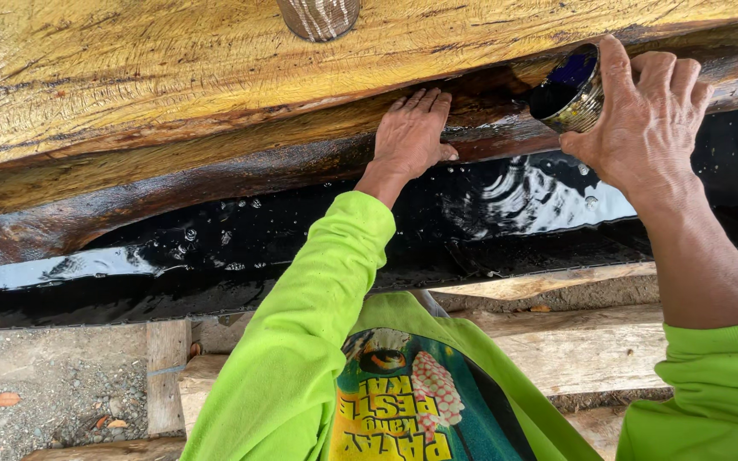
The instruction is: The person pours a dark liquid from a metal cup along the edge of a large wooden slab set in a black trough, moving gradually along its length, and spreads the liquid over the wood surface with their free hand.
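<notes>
- The right hand [647, 119] is wrapped around a small metal tin can [570, 90], thumb on one side and fingers curled over the other, and tips it so its open mouth faces the big wooden slab [215, 77].
- The can's inside looks dark and wet; its rim touches the darkened lower edge of the slab, just left of the right hand's fingertips.
- The left hand [412, 137] lies open and flat, fingers together and stretched out, palm pressed on the wet brown band of the slab.
- This hand holds nothing; it sits a little to the left of the can and apart from it.
- Directly below both hands runs a trough of black liquid [506, 201], shiny, with ring ripples on the surface beneath the right wrist.
- Small bubbles dot the liquid well to the left of the left hand.
- Above the left hand, the slab is pale yellow and rough-grained; a round striped knob [318, 17] pokes in at the top edge, its nature unclear.
- Both arms wear bright lime-green sleeves [301, 341], the right one pushed up the forearm.
- Nearer the body than the hands, rough timber planks [582, 341] lie across gravel ground [44, 384] scattered with a few dry leaves.
</notes>
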